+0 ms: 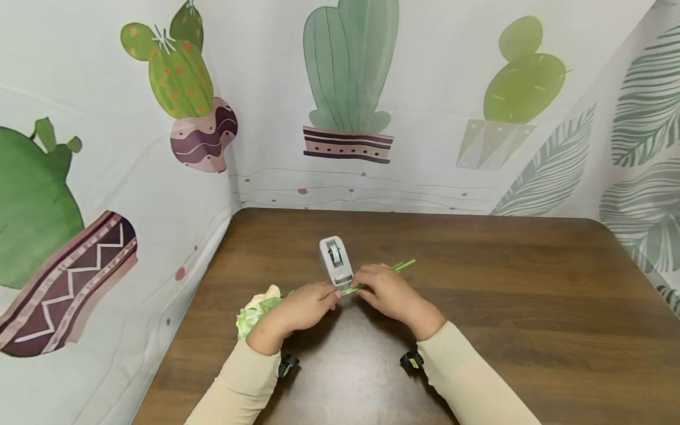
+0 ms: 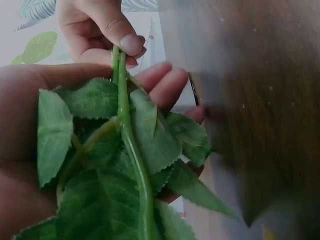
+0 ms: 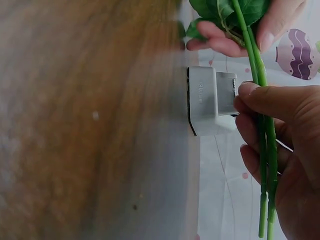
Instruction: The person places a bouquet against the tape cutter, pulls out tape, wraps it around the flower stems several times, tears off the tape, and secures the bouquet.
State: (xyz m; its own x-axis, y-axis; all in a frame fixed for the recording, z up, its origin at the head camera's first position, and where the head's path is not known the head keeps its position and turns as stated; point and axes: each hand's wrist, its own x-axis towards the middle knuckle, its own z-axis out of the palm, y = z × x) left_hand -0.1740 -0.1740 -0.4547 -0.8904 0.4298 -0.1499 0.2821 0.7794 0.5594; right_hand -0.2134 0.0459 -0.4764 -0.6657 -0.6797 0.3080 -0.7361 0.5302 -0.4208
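Beside pale cream-petalled flowers [image 1: 257,310], grips two slender green stems [image 3: 261,65] with the left hand [image 1: 304,307] near serrated green leaves [image 2: 100,200]. Has them just in front of the small white tape dispenser [image 1: 334,260], pinches them farther right with the right hand [image 1: 392,294], apparently bunching; needs next a steady, aligned hold.

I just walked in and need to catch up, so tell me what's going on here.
A person is holding two green stems together over the table. The left hand holds them near the leaves, and the right hand grips them lower down, their cut-off ends sticking out past its fingers. Pale petals show beside the left wrist. A white tape dispenser stands just beyond the hands; whether any tape is on the stems, I can't tell.
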